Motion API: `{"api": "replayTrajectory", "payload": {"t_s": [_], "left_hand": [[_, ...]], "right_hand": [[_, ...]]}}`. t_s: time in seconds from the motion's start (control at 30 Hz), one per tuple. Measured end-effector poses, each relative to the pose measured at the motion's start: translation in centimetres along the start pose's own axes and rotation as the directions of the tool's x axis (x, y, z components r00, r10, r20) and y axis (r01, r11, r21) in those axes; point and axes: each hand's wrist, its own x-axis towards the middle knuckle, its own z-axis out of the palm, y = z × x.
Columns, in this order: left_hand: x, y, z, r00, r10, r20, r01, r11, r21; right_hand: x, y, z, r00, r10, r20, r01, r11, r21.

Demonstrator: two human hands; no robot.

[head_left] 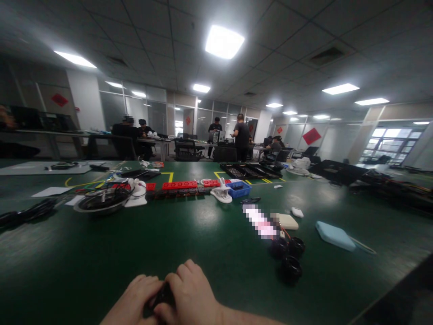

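Close to the bottom edge of the head view, my left hand [134, 299] and my right hand [192, 293] come together around a small dark object [165, 296]. Fingers of both hands are curled over it, so most of its shape is hidden and I cannot tell its kind. The right hand's thumb and index finger wrap its right side, and the left hand grips it from the left. Both hands are low over the green tabletop [203, 246]. To their right lie several round black parts [291, 267] with thin orange wires.
Farther back sit a metal bowl [101, 203] with black cable, red-topped modules [179, 185], a white clip-like stand [222, 192] and a blue bin [238, 189]. At right are a cream box [287, 221] and a light-blue case [334, 235] with a strap. People work at desks beyond.
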Motion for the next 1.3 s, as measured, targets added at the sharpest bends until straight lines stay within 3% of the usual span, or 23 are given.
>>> {"api": "replayTrajectory", "payload": {"t_s": [0.23, 0.87, 1.3], "left_hand": [[-0.2, 0.5, -0.4, 0.998, -0.047, 0.052, 0.047, 0.999, 0.004], [0.0, -0.4, 0.4, 1.000, -0.029, 0.001, 0.029, 0.999, 0.043], [-0.1, -0.2, -0.1, 0.997, -0.067, 0.028, 0.067, 0.998, -0.016]], "right_hand": [[0.0, 0.0, -0.3, 1.000, -0.020, 0.005, 0.020, 1.000, 0.002], [-0.1, 0.3, -0.4, 0.994, -0.108, -0.030, 0.110, 0.992, 0.055], [-0.2, 0.5, 0.3, 0.963, -0.225, -0.149, 0.246, 0.959, 0.144]]}}
